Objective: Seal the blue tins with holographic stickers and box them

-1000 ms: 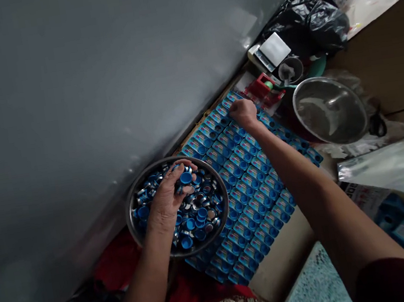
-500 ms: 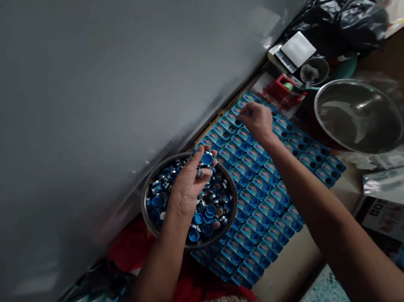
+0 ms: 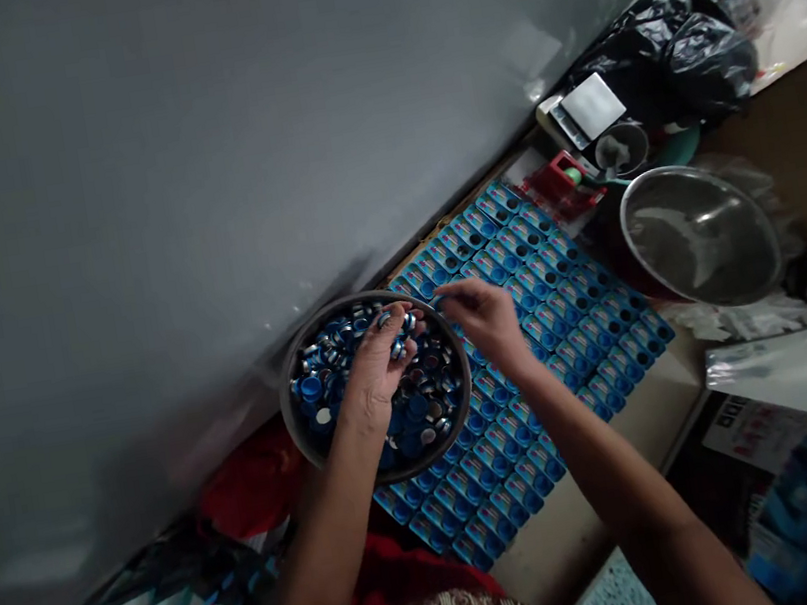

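Over a round metal bowl (image 3: pixel 288 401) full of small blue and silver caps (image 3: pixel 311 388), my left hand (image 3: pixel 377 352) holds several of these caps between its curled fingers. Just right of it, my right hand (image 3: pixel 477 317) is pinched near the bowl's right rim, with a small blue cap (image 3: pixel 438 303) at its fingertips. Rows of blue printed cards (image 3: pixel 522 285), many with a round blue or dark piece on them, lie on the table under and right of my right hand.
A large metal pot (image 3: pixel 701 238) stands at the right, near a small scale (image 3: pixel 591 108) and a red tape dispenser (image 3: pixel 558 180). Black plastic bags (image 3: pixel 708 60) lie behind them. A grey wall (image 3: pixel 199 151) runs along the far side.
My right hand has moved left and nearer, from the far rows of cards to beside the bowl. My left hand stays over the bowl with caps in it. The view has shifted slightly.
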A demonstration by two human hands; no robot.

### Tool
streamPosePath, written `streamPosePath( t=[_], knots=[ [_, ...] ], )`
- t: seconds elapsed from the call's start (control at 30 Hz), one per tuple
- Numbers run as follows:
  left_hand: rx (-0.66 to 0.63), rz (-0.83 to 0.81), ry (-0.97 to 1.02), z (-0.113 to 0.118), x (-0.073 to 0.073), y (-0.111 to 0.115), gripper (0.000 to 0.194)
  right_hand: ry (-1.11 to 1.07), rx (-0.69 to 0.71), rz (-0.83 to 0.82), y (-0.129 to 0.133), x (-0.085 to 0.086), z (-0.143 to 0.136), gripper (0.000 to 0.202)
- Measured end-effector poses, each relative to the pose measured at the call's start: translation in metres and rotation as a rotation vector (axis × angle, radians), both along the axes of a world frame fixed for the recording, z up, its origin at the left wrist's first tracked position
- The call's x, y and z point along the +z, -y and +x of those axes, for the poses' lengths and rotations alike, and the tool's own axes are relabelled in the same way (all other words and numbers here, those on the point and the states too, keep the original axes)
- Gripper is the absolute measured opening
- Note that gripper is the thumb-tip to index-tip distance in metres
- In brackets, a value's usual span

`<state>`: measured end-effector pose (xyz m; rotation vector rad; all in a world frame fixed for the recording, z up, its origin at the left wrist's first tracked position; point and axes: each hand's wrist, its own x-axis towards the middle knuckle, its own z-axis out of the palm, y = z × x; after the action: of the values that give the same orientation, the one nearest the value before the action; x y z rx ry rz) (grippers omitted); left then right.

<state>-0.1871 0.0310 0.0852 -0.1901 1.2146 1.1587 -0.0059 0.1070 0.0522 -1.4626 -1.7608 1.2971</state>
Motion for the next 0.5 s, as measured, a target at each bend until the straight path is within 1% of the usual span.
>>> streamPosePath(
  t=[0.03,0.1,0.17,0.2,0.27,0.37,0.43,0.5],
  knots=[
    [0.013,0.004,-0.005,-0.003,0.000,0.001,0.027,0.082,-0.055,0.000,-0.017,-0.006,0.010,0.022],
    [0.018,0.031,-0.004,-0.009,-0.001,0.002,0.026,0.297,-0.174,0.078,-0.056,-0.018,0.024,0.024],
    [0.008,0.076,0.014,-0.014,-0.001,0.003,0.027,0.537,-0.224,0.154,-0.094,-0.030,0.030,0.024],
    [0.007,0.107,0.026,-0.016,-0.002,0.003,0.028,0.642,-0.213,0.169,-0.110,-0.037,0.030,0.024],
    [0.013,0.173,0.063,-0.019,-0.003,0.002,0.031,0.796,-0.148,0.163,-0.133,-0.050,0.027,0.024],
    [0.028,0.225,0.141,-0.021,-0.005,-0.003,0.035,0.928,-0.074,0.133,-0.153,-0.066,0.026,0.022],
    [0.040,0.212,0.195,-0.021,-0.006,-0.007,0.040,0.980,-0.047,0.068,-0.165,-0.071,0.027,0.018],
    [0.051,0.181,0.236,-0.020,-0.006,-0.010,0.047,0.995,-0.013,-0.038,-0.177,-0.071,0.027,0.015]
  ],
)
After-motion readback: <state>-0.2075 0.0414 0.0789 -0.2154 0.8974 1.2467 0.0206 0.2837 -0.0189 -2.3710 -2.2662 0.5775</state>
